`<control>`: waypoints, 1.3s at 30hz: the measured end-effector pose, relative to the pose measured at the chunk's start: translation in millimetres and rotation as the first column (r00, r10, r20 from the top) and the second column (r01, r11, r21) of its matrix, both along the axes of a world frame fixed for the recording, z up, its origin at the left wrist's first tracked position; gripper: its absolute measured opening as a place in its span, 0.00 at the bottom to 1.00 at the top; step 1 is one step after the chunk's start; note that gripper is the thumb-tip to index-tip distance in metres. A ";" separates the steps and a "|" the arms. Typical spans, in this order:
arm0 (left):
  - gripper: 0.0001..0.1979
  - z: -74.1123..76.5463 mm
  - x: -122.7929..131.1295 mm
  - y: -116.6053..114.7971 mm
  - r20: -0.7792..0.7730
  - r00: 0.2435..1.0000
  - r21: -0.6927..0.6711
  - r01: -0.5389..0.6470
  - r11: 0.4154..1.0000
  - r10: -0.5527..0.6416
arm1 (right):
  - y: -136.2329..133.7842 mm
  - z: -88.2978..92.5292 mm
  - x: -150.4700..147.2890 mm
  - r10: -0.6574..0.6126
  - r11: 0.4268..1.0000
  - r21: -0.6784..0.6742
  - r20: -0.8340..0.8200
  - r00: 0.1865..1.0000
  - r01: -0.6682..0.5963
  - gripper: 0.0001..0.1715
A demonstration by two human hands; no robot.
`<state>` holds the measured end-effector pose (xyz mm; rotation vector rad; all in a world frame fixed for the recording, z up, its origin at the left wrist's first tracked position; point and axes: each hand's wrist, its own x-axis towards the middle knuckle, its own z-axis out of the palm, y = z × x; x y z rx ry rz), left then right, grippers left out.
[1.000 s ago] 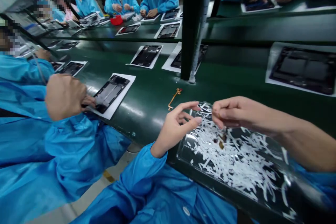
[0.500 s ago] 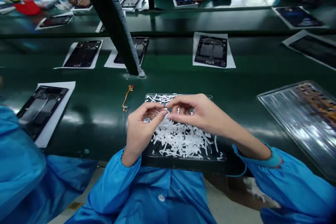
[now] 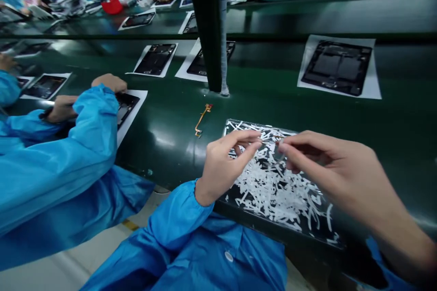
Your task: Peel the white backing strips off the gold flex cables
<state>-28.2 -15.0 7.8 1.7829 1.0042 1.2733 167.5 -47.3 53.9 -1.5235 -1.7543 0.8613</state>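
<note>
My left hand (image 3: pixel 227 161) is closed in a pinch of thumb and forefinger over the upper left of a clear tray (image 3: pixel 246 213). What its fingertips hold is too small to make out. Just to the right, my right hand (image 3: pixel 331 168) pinches a thin orange-brown piece (image 3: pixel 277 137) that looks like a flex cable. Beneath both hands, white paper-like strips (image 3: pixel 273 191) lie heaped in the tray. Another orange flex cable (image 3: pixel 202 120) rests on the green bench, left of the tray.
A dark post (image 3: pixel 209 32) rises from the bench ahead. Opened tablets on white sheets, such as this tablet (image 3: pixel 337 68), lie beyond it. At left, a co-worker's sleeve (image 3: pixel 92 122) reaches over a tablet (image 3: pixel 126 107). More people in blue work across the bench.
The view has swung left, so the tray and post appear further right. My hands have drawn slightly apart, and an orange-brown piece now shows at the right fingertips. The left co-worker's arms have come into view.
</note>
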 end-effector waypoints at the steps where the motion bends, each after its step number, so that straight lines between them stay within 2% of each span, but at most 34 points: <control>1: 0.06 -0.1 0.8 -0.9 -0.034 0.999 0.071 -0.024 0.997 0.027 | -0.3 -0.1 -0.2 -0.020 1.000 -0.008 -0.004 1.000 0.020 0.11; 4: 0.05 -1.4 3.9 -3.2 -0.084 0.995 0.186 -0.038 0.982 0.055 | -0.6 -0.3 -2.7 -0.025 1.000 -0.009 0.001 1.000 0.025 0.10; 10: 0.03 -4.3 7.0 -1.3 -0.090 0.990 0.199 -0.091 0.976 0.110 | -0.6 -2.4 -10.0 0.002 0.998 0.069 0.090 0.996 -0.008 0.10; 19: 0.04 -8.9 6.7 -1.1 -0.199 0.958 0.308 -0.138 0.941 0.206 | -5.0 -11.7 -14.9 0.032 0.969 0.234 0.209 0.977 -0.082 0.07; 23: 0.04 -9.1 6.2 -1.1 -0.255 0.936 0.349 -0.146 0.926 0.244 | -5.2 -12.4 -14.1 0.054 0.964 0.239 0.240 0.969 -0.113 0.07; 27: 0.03 -9.0 6.9 -2.1 -0.249 0.942 0.365 -0.123 0.923 0.224 | -6.7 -12.8 -12.9 0.028 0.965 0.244 0.264 0.964 -0.095 0.07; 33: 0.05 -9.5 8.9 -1.0 -0.280 0.933 0.324 -0.132 0.937 0.228 | -8.6 -14.4 -16.0 0.020 0.952 0.283 0.316 0.949 -0.114 0.10; 36: 0.04 -8.2 7.8 -0.3 -0.274 0.941 0.209 -0.141 0.968 0.197 | -8.0 -11.4 -13.6 0.004 0.955 0.282 0.315 0.949 -0.097 0.13; 39: 0.05 -6.2 6.0 -1.3 -0.280 0.950 0.072 -0.124 0.990 0.139 | -3.3 -6.3 -7.8 -0.017 0.986 0.166 0.276 0.961 -0.030 0.15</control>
